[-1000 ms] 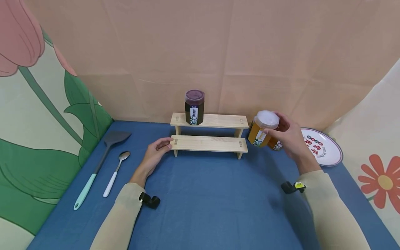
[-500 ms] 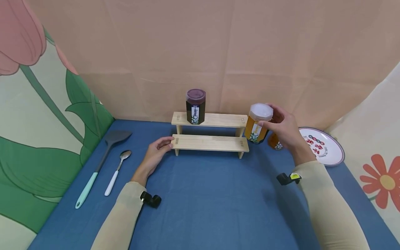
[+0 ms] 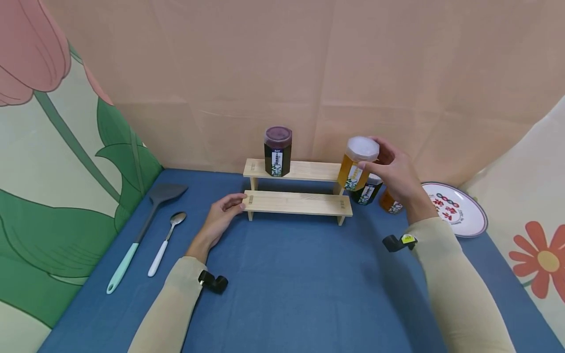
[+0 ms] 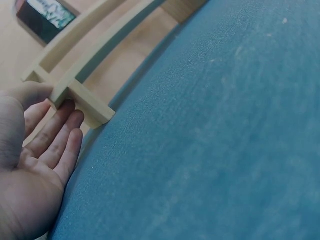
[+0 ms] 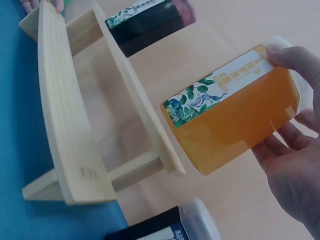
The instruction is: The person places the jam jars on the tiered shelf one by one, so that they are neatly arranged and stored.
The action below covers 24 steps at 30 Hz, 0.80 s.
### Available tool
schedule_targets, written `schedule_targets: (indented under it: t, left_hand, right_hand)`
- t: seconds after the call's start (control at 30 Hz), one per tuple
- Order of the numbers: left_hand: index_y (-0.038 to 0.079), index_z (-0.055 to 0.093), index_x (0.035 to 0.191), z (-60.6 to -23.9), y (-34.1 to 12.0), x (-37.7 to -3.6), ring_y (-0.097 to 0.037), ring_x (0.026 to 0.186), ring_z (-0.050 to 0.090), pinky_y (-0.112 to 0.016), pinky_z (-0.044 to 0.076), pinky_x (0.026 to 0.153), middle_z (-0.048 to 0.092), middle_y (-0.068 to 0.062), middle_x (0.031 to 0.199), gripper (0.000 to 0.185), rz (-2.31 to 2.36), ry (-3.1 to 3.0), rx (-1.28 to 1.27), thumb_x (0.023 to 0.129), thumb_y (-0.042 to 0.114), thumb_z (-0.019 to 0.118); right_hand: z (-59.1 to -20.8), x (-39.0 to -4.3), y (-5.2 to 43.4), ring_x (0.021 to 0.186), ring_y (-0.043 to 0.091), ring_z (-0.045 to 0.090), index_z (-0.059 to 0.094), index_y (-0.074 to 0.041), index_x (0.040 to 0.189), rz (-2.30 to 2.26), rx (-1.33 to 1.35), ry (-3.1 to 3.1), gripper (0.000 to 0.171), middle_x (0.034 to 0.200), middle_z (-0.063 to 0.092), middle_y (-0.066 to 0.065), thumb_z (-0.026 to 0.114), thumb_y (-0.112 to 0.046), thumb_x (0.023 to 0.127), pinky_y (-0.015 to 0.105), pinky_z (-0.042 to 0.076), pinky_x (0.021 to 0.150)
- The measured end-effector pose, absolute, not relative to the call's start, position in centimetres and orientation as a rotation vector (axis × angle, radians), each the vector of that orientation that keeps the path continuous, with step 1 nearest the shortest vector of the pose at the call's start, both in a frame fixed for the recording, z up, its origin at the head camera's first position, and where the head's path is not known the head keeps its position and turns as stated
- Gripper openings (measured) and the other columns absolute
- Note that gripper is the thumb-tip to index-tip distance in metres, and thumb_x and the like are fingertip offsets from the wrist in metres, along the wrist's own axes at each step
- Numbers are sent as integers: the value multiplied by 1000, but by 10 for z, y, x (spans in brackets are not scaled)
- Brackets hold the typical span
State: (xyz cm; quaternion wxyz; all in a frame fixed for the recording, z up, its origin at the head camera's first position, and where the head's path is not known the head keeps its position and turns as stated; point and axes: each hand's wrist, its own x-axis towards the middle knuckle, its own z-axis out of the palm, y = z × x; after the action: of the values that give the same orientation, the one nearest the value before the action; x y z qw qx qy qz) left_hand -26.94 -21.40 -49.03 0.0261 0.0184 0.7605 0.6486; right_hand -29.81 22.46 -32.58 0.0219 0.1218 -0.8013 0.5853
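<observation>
My right hand (image 3: 390, 171) grips an amber jar with a white lid (image 3: 356, 164), held in the air just above the right end of a two-step wooden shelf (image 3: 296, 203). The right wrist view shows the amber jar (image 5: 235, 110) tilted beside the shelf's upper step (image 5: 135, 95). A dark purple jar (image 3: 277, 151) stands upright on the upper step, left of centre. My left hand (image 3: 222, 213) rests with straight fingers against the left end of the lower step; in the left wrist view its fingers (image 4: 55, 137) touch the shelf's leg (image 4: 87, 102).
A dark jar (image 3: 366, 191) and a small amber jar (image 3: 390, 202) stand on the blue cloth right of the shelf. A patterned plate (image 3: 454, 208) lies at the far right. A grey spatula (image 3: 143, 230) and a white-handled spoon (image 3: 165, 242) lie at the left.
My right hand has lifted the amber jar up and to the left, from beside the shelf's right end to above its upper step. The left hand has stayed put.
</observation>
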Motion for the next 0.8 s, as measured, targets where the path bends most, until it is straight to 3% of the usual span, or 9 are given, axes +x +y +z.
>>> schedule_targets:
  t: [0.1, 0.4, 0.57, 0.8]
  left_hand:
    - [17, 62, 139, -490, -214, -269, -24, 126, 56, -46, 45, 114, 59, -11, 141, 37, 2006, 2347, 55, 103, 28, 66]
    - [17, 62, 139, -487, -216, -267, -24, 127, 55, -44, 46, 113, 59, -10, 141, 38, 1994, 2365, 56, 103, 28, 65]
    - [17, 62, 139, -489, -215, -266, -24, 127, 56, -45, 46, 113, 59, -10, 141, 37, 1993, 2367, 59, 103, 28, 65]
    - [17, 63, 138, -488, -214, -266, -24, 126, 56, -46, 47, 113, 59, -10, 141, 37, 2012, 2350, 66, 103, 27, 66]
  right_hand:
    - [-324, -303, 218, 138, 22, 46, 45, -31, 153, 1848, 393, -2460, 70, 155, 47, 2, 80, -25, 92, 54, 37, 122]
    - [-323, -320, 197, 133, 23, 48, 51, -21, 149, 2018, 515, -2296, 63, 146, 52, 2, 77, -9, 93, 47, 38, 121]
    - [-325, -331, 187, 136, 25, 46, 50, -19, 150, 2081, 530, -2278, 64, 149, 50, 4, 76, -6, 93, 53, 31, 125]
    - [-328, -342, 179, 137, 25, 44, 49, -20, 151, 2050, 536, -2343, 63, 152, 48, 6, 74, -9, 95, 53, 32, 125]
